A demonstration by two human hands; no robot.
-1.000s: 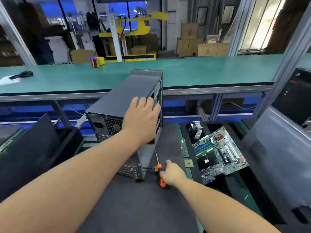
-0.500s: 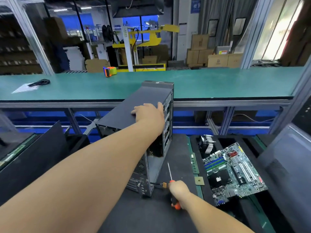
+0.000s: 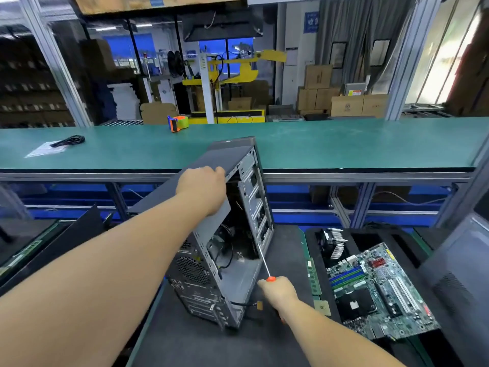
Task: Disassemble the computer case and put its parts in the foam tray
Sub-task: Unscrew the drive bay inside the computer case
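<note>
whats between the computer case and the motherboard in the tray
In the head view, between the computer case and the motherboard lie bare dark mat, a RAM stick and a small CPU chip. The right hand holds a screwdriver there too.

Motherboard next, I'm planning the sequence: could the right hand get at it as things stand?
Probably not yet: the right hand grips the screwdriver. The motherboard lies uncovered on the foam tray just beside it.

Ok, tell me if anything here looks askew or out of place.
The computer case is tipped, not flat on the mat, held by the left hand at its top edge. A loose cable hangs out of its open side near the right hand, which grips a screwdriver.
</note>
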